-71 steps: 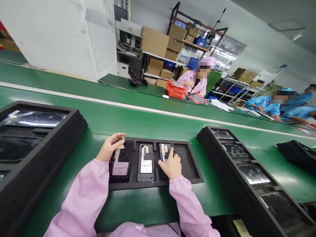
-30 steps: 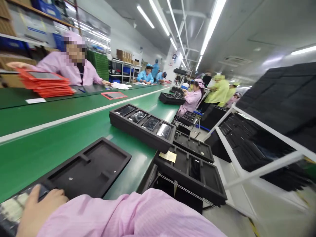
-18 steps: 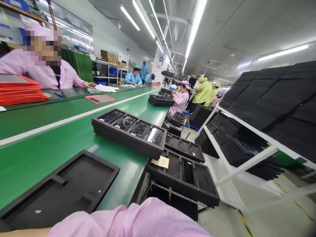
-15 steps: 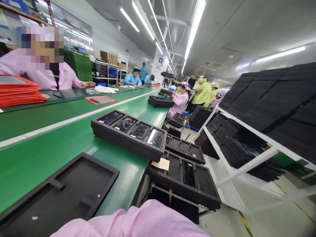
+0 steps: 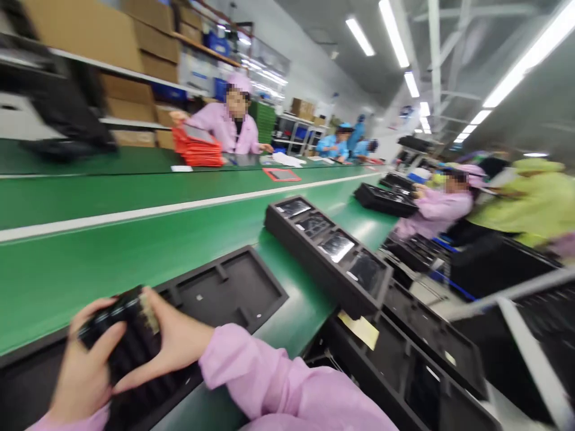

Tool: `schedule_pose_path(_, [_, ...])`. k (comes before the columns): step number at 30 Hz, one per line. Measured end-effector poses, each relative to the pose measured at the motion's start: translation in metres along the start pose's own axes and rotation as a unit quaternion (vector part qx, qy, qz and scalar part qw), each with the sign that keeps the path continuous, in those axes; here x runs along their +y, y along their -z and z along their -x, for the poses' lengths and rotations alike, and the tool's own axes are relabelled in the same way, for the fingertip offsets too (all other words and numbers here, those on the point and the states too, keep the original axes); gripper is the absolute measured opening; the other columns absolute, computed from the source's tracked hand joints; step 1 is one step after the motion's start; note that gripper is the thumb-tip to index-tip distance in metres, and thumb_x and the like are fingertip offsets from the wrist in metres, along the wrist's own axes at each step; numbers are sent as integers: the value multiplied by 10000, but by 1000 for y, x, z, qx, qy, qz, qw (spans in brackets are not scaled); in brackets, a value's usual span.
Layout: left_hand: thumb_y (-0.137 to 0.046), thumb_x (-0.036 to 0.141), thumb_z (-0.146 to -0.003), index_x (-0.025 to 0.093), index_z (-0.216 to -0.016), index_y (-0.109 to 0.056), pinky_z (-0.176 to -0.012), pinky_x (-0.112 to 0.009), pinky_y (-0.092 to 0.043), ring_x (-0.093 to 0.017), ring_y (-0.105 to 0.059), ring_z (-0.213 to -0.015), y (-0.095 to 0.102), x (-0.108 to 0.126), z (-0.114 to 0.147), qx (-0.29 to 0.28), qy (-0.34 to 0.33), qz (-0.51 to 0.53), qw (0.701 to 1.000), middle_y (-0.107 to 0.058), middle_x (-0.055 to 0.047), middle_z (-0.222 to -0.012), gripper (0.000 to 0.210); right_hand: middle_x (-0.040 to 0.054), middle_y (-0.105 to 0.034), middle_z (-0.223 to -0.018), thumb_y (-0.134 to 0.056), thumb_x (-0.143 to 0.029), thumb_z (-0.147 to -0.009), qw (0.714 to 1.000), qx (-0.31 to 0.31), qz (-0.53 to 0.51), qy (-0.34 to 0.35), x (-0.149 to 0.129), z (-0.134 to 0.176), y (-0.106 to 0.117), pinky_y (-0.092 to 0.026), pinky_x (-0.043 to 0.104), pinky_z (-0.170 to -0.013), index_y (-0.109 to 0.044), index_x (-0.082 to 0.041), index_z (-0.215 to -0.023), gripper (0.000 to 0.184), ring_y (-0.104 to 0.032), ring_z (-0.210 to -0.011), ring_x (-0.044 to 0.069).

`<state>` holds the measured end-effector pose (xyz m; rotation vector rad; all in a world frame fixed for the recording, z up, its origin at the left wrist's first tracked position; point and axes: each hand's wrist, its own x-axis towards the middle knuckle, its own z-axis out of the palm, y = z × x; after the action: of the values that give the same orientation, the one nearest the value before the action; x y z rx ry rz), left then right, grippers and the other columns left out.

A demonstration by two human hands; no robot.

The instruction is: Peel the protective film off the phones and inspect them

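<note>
At the lower left, my left hand (image 5: 85, 365) and my right hand (image 5: 177, 341) grip a stack of black phone-like panels (image 5: 135, 341) from its two sides. The panels are blurred, with a pale strip along the edge near my right fingers. Beneath them lies a black foam tray (image 5: 258, 281) on the green table, its visible right compartments bare apart from small white specks. To the right stands a pile of black foam trays (image 5: 305, 248); the top one holds several dark glossy screens (image 5: 336, 246) with white labels.
Black trays (image 5: 390, 359) with a yellow note (image 5: 360, 329) sit beside the table on the right. Across the green table (image 5: 202, 251), a person in pink (image 5: 236, 129) is near red folders (image 5: 197, 146). Another person in pink (image 5: 442, 203) works farther along.
My view has swung left and down. Both my hands have come into view, holding the stack of black panels over the near tray; before, only a pink sleeve showed.
</note>
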<state>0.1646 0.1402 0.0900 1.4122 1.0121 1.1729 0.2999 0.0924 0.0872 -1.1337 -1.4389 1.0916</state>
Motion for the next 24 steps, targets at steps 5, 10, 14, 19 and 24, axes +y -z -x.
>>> schedule_pose_path(5, [-834, 574, -620, 259, -1004, -593, -666, -260, -537, -166, -621, -787, -5, 2, 4, 18, 112, 198, 974, -634, 8, -989, 552, 114, -330, -1584, -956, -338, -496, 997, -19, -71, 7, 12, 4, -2, -314, 433, -1206, -125, -274, -1585, 1372, -397, -1434, 272])
schedule_pose_path(10, [-829, 546, -660, 223, -1024, -599, -873, -302, -526, -213, -636, -1019, -2, 6, 4, 46, 83, 210, 973, -644, -55, -1141, 538, 101, -351, -1580, -933, -271, -545, 993, 2, -115, 2, 18, 6, -12, -367, 439, -1172, -69, -322, -1591, 1358, -450, -1400, 262])
schedule_pose_path(14, [-786, 595, -702, 229, -1040, -594, -901, -286, -510, -195, -609, -1054, 6, -1, 3, 73, 72, 226, 969, -624, -52, -1140, 534, 136, -439, -1513, -902, -296, -600, 994, 25, -103, -15, 20, 3, -7, -447, 441, -1107, -57, -280, -1593, 1304, -534, -1323, 262])
schedule_pose_path(19, [-745, 659, -720, 256, -1082, -574, -711, -250, -540, -154, -637, -860, 4, -4, -2, 38, 82, 255, 963, -619, -30, -1098, 568, 111, -344, -1582, -899, -332, -605, 997, -25, -70, 10, 21, -4, 0, -429, 426, -1126, -71, -304, -1597, 1292, -435, -1412, 268])
schedule_pose_path(24, [-709, 730, -702, 270, -1096, -533, -656, -240, -547, -144, -651, -799, -5, -3, -2, 26, 83, 272, 958, -636, -10, -1041, 631, 102, -195, -1644, -882, -303, -618, 997, -67, -43, 5, 17, -10, -6, -399, 416, -1148, -6, -309, -1600, 1316, -384, -1445, 270])
